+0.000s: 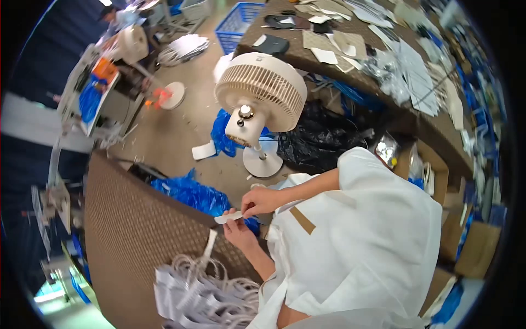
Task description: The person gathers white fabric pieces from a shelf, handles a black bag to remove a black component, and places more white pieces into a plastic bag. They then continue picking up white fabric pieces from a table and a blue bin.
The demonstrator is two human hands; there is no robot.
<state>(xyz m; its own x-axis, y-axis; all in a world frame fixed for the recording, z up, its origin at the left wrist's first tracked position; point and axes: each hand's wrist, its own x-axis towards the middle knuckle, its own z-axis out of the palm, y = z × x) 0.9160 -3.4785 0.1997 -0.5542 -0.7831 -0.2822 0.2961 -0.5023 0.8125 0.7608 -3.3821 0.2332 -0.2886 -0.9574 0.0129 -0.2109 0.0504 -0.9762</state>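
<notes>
A small white strip-like piece [227,217] with a rounded end is held between my two hands. My left hand [239,232], lower in the view, grips it from below with fingers and thumb. Above it, my right hand [259,201] pinches the other end with closed fingers, close against the left fingertips. Both hands are just past the edge of a brown textured table [148,219]. On that table lies a heap of white straps [205,290] with looped cords, one strap end [210,244] pointing toward my left hand. A brown strip [303,220] rests on my white apron [356,236].
A beige fan [263,90] stands on the floor ahead, beside black plastic [323,134] and blue plastic bags [192,192]. A second table [329,71] carries cut pieces and papers. Farther off are a blue crate [238,24], another fan [132,44] and a person [118,19].
</notes>
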